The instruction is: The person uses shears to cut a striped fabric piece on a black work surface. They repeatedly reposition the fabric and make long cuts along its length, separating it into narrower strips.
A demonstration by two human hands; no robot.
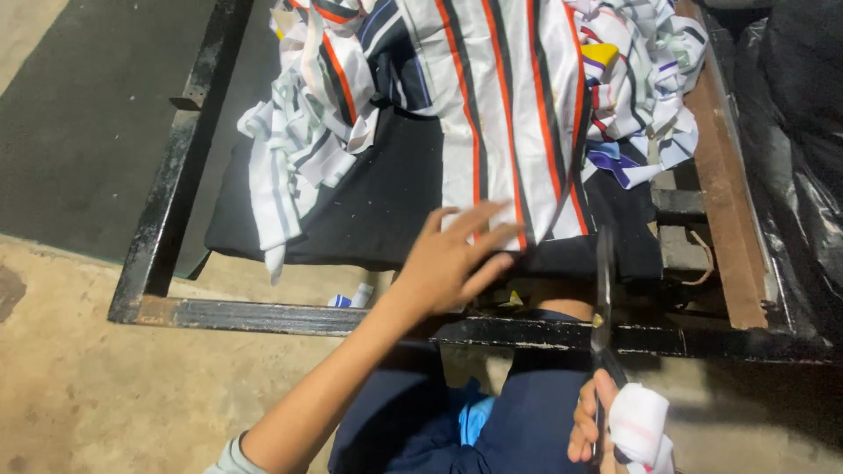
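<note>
My left hand (452, 259) lies flat, fingers spread, on the near edge of a white cloth with red and black stripes (505, 114), which is spread over a black cloth (369, 202). My right hand (597, 426) grips the handles of dark scissors (603, 290); a white cloth strip is wrapped around part of that hand. The scissor blades point away from me, and their tip sits at the striped cloth's near right corner.
A black metal frame (290, 318) carries the cloths, with a rusty brown bar (720, 175) on its right. Heaps of striped cloth scraps lie at the left (299, 132) and top right (650, 79). Black plastic sheeting (803, 158) is at far right. Concrete floor (105, 386) below.
</note>
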